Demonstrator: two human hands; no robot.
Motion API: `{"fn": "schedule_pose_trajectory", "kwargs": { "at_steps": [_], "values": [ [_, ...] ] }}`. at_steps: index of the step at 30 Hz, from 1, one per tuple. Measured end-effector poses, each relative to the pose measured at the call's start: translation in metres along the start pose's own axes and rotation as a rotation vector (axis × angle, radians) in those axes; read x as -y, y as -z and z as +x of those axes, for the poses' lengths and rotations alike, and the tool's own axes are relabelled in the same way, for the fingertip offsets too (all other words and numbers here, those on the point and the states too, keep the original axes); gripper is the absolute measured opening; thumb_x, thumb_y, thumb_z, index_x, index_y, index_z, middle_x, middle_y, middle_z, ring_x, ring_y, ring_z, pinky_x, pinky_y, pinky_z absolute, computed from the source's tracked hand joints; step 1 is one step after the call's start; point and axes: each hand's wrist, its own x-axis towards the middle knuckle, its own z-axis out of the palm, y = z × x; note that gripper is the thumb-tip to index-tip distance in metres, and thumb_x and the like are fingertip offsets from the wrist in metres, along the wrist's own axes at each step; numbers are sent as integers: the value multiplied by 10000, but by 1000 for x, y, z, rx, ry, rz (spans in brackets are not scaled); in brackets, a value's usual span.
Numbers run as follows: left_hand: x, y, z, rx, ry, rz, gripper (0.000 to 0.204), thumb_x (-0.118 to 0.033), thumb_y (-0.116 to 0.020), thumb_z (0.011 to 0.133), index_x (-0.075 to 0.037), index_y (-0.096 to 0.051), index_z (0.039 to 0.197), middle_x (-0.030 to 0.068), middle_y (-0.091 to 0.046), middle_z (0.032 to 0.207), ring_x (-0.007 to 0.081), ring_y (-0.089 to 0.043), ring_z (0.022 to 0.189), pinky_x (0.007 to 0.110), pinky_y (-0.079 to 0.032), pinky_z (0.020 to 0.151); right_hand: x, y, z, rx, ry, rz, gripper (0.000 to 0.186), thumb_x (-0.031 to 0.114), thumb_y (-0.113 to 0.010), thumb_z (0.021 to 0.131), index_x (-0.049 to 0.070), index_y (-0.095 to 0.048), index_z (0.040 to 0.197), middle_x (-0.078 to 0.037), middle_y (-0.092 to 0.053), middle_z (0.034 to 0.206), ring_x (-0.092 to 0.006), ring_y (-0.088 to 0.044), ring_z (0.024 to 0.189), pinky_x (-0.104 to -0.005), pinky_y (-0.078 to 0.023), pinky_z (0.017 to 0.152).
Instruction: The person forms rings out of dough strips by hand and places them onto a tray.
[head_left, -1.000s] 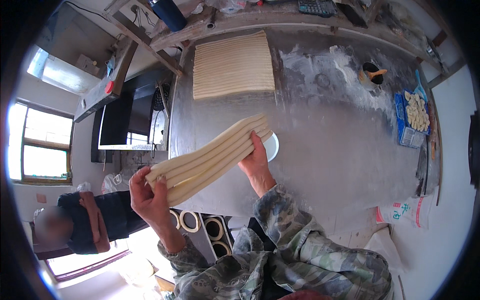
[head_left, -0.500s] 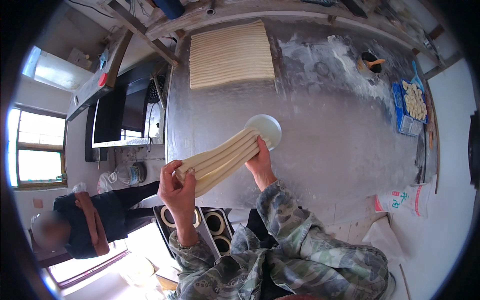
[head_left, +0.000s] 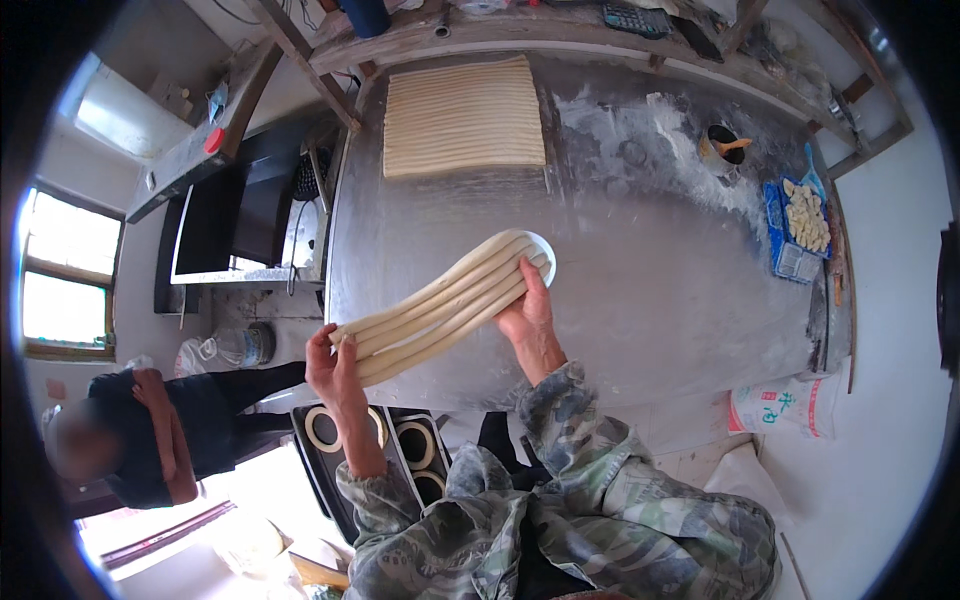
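Several long, pale dough strands (head_left: 435, 305) hang side by side in the air between my two hands, over the near left part of the grey table (head_left: 650, 290). My left hand (head_left: 338, 372) grips their lower left end, thumb on top. My right hand (head_left: 528, 318) holds the upper right end, thumb across the strands and fingers hidden beneath. Under that end sits a white bowl (head_left: 549, 256), mostly covered by the dough. A narrow gap shows between two middle strands. At the far left of the table lies a flat rectangle of dough strips (head_left: 463, 118) in close rows.
On the right stand a flour-dusted pot (head_left: 722, 150) with a wooden handle and a blue package (head_left: 792, 240) under dough pieces (head_left: 806, 217). Trays with dough rings (head_left: 415, 445) are below the near edge. Another person (head_left: 170, 435) stands at left, arms crossed. A white sack (head_left: 785, 405) is at right.
The dough strands have spread flatter and look longer. My left hand has shifted slightly left, away from my right hand. The whole view has also shifted a little.
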Motion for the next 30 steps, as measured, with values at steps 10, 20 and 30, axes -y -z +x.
{"fn": "schedule_pose_trajectory", "kwargs": {
  "at_steps": [10,20,30],
  "values": [
    [134,-95,16,289,503,-591,386,-165,-609,1007,-4,-590,1358,70,-678,1202,165,-650,1063,288,-541,867,39,-84,-39,238,189,-245,571,313,-670,966,85,-473,1451,-112,-511,1476,-316,-441,1388,-539,-310,1194],
    [130,-109,-14,335,606,-339,522,-286,-670,958,4,-562,1378,97,-686,1221,214,-673,1095,362,-486,908,53,-118,-36,306,303,-385,553,322,-640,988,83,-459,1453,-115,-500,1466,-306,-439,1384,-507,-321,1192],
    [162,-60,-61,310,711,-299,416,-246,-648,963,-11,-615,1305,90,-703,1176,197,-698,1017,327,-509,838,78,-67,7,240,357,-453,525,276,-662,967,46,-486,1404,-106,-555,1392,-279,-491,1337,-462,-366,1162]
  ]
}}
